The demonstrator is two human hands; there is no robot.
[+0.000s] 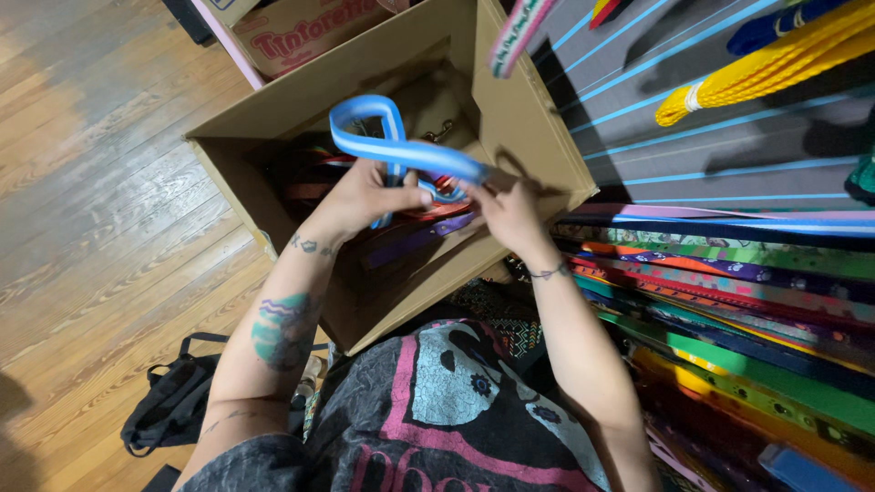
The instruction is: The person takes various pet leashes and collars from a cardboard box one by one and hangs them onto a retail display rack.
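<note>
Gripping a blue strap point(401, 150) with a pale centre stripe, the left hand point(365, 196) and right hand point(506, 211) both close on it above the open cardboard box point(538, 137). The strap loops up over the box; more coloured straps point(419, 232) lie inside it. Beside the box, rows of patterned straps point(729, 273) hang.

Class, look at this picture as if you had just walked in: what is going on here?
A person holds a blue strap with a pale stripe in both hands, left hand and right hand, looped above an open cardboard box that holds more coloured straps. Rows of patterned straps lie at the right. A black bag sits on the wooden floor.
</note>
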